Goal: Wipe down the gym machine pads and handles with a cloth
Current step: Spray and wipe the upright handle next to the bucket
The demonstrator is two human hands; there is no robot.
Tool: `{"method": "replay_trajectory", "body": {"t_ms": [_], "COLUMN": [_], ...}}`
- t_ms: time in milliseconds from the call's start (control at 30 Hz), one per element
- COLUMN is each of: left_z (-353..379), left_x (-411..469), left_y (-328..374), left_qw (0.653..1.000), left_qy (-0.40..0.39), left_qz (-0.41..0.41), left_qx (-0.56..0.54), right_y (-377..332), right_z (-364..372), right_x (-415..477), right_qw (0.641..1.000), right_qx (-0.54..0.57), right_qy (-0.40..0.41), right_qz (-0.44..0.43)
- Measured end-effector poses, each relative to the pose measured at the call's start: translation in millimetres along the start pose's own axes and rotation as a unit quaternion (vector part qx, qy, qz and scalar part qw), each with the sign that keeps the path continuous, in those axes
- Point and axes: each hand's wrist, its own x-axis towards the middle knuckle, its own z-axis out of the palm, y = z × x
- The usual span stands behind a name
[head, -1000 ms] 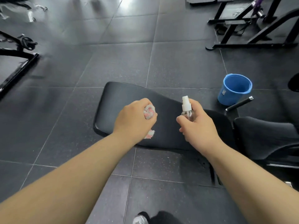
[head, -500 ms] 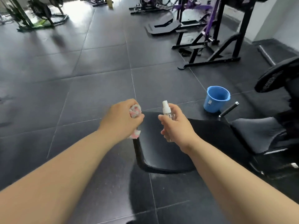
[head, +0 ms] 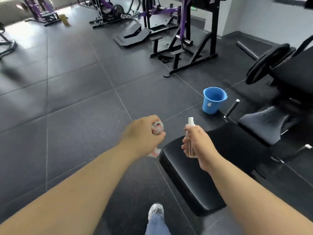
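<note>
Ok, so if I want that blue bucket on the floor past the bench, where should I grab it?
I'd take the blue bucket by its rim, reaching down from above: it stands upright, mouth open, and no raised handle shows. Free a hand first, since the left hand grips the cloth and the right hand holds the spray bottle.
</note>
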Motion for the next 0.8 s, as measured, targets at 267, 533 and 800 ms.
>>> {"method": "replay_trajectory", "body": {"t_ms": [267, 533, 800], "left_z": [-40.4, -51.3, -28.7], "left_x": [160.4, 306.6, 458.7], "left_y": [-31.7, -64.7, -51.2], "left_qw": [0.993, 0.985, 0.947], "left_qy": [-0.048, -0.118, -0.207], "left_qz": [0.104, 0.124, 0.247], "left_qx": [-0.007, -0.028, 0.008], "right_y": [-65.8, -129.3, -168.8], "right_z": [46.2, 77.3, 79.1], "right_x": [123.8, 206.5, 285.3], "right_qw": [0.983, 0.984, 0.957], "right_qx": [0.082, 0.060, 0.161], "right_qy": [0.109, 0.123, 0.215], "right_qz": [0.121, 0.115, 0.111]}}
